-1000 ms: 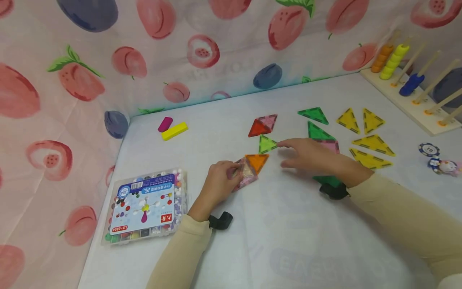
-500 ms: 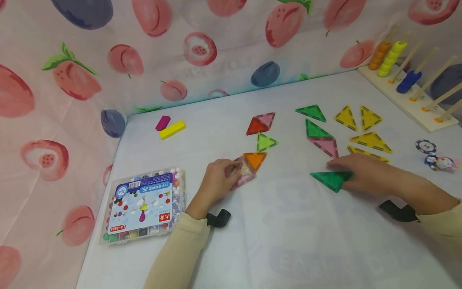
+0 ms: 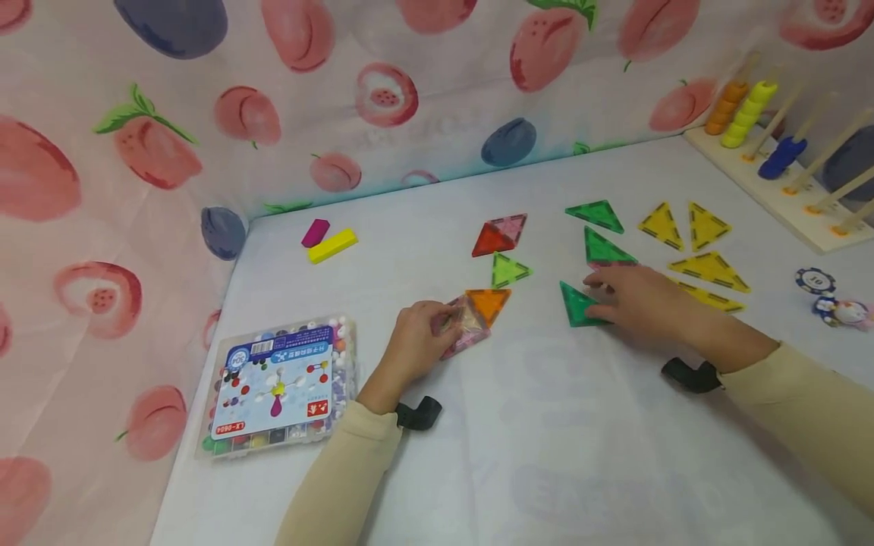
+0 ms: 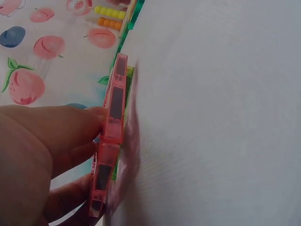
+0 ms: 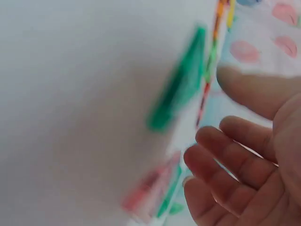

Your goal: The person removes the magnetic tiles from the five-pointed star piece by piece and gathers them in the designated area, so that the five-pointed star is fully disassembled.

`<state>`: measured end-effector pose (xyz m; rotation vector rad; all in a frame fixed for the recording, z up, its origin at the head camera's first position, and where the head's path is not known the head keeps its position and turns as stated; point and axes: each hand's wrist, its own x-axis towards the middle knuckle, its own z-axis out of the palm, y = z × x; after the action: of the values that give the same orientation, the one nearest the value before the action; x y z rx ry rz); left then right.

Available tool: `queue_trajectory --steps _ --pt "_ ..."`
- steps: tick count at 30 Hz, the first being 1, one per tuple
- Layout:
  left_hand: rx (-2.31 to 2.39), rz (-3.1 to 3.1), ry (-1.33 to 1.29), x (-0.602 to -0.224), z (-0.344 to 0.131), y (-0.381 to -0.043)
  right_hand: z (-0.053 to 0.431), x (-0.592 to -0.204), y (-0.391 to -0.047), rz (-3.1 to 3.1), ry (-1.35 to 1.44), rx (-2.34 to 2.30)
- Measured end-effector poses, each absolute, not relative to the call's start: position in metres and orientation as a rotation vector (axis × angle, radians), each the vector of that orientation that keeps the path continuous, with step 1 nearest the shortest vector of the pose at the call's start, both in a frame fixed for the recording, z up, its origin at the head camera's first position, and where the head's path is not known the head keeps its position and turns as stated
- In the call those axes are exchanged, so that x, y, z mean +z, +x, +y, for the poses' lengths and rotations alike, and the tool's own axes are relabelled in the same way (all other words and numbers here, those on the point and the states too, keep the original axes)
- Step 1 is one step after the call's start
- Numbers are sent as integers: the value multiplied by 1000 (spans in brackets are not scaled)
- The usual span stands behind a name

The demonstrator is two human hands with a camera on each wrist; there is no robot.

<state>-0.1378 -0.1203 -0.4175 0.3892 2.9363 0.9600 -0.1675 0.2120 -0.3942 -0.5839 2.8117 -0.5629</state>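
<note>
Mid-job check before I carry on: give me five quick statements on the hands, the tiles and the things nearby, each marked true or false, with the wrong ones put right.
1. The left hand touches the pink tiles. True.
2. The right hand is holding a red tile. False: the tile by its thumb is a green tile.
3. Four yellow tiles lie to the right of that green tile. True.
4. The poker chip lies beside the box of beads. False: it lies next to a small figure, far over on the right.
5. The orange tile lies next to the pink tiles. True.
</note>
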Motion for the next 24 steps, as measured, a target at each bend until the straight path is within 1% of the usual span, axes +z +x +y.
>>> queue_trajectory --steps 5,8,15,24 --pt "937 2939 364 -419 -120 -138 223 -387 -199 2872 -436 -539" --pt "929 2930 339 -418 -120 -138 225 -389 -213 2841 -409 -509" --pt "944 2911 337 -418 -119 -138 224 -397 -231 2822 -470 -492" --pt "940 2912 330 -419 -119 -138 235 -392 -251 2703 -481 -468"
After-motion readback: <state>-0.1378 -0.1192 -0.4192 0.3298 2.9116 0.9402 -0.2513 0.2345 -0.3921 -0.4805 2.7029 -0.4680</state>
